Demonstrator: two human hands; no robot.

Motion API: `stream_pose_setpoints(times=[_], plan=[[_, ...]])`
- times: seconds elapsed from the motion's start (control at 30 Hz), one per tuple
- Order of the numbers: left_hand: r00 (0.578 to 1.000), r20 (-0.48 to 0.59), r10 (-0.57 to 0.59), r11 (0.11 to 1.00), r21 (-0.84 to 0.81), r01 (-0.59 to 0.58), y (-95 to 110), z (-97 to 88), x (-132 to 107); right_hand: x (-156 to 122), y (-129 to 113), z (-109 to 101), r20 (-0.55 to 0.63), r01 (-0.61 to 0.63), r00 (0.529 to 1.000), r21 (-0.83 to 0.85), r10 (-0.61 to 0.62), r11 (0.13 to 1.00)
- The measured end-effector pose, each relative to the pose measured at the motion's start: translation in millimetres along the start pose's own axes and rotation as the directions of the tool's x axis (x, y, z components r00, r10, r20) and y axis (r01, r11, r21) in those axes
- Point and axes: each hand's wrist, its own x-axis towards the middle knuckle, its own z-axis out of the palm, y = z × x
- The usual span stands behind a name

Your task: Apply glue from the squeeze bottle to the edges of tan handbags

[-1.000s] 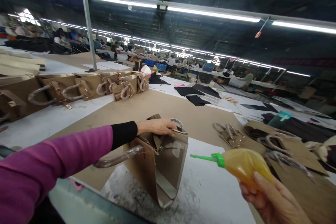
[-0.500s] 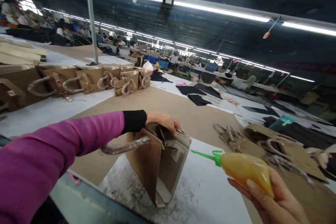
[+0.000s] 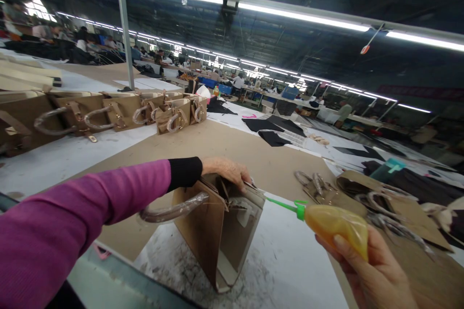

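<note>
A brown handbag (image 3: 199,227) stands tilted on the stained white sheet, its pale lining and open side facing me. Its plastic-wrapped handle (image 3: 174,207) sticks out to the left. My left hand (image 3: 228,171) reaches over the bag and grips its top edge, with the fingertips partly hidden behind that edge. In my right hand (image 3: 373,265) is a soft squeeze bottle (image 3: 337,227) of yellow glue-like liquid. The bottle's green nozzle (image 3: 282,203) points left, its tip at or very near the bag's upper right edge; I cannot tell whether they touch.
Several similar handbags (image 3: 123,111) stand in a row at the left. Unfinished brown bag pieces (image 3: 395,207) with wrapped handles lie at the right. Black panels (image 3: 275,125) are spread farther back. A metal post (image 3: 125,29) rises at the back left. Other people work in the distance.
My right hand has brought the squeeze bottle left and slightly up, so its nozzle tip is now at the bag's edge. My left hand keeps its grip on the bag.
</note>
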Motion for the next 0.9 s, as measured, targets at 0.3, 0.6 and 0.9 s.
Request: stream_pose_setpoints(times=[0.3, 0.6, 0.9], plan=[[1.000, 0.000, 0.016, 0.998, 0.054, -0.016, -1, 0.2, 0, 2, 3, 7, 0.013, 0.046, 0.999, 0.023, -0.046, 0.999], [1.000, -0.010, -0.002, 0.997, 0.072, 0.003, 4, 1.6, -1, 9, 1, 8, 0.049, 0.064, 0.997, 0.019, -0.064, 0.998], [1.000, -0.019, -0.010, 1.000, 0.025, 0.011, 4, 3.2, -1, 5, 16, -7, 0.080, 0.119, 0.991, -0.186, -0.105, 0.975]])
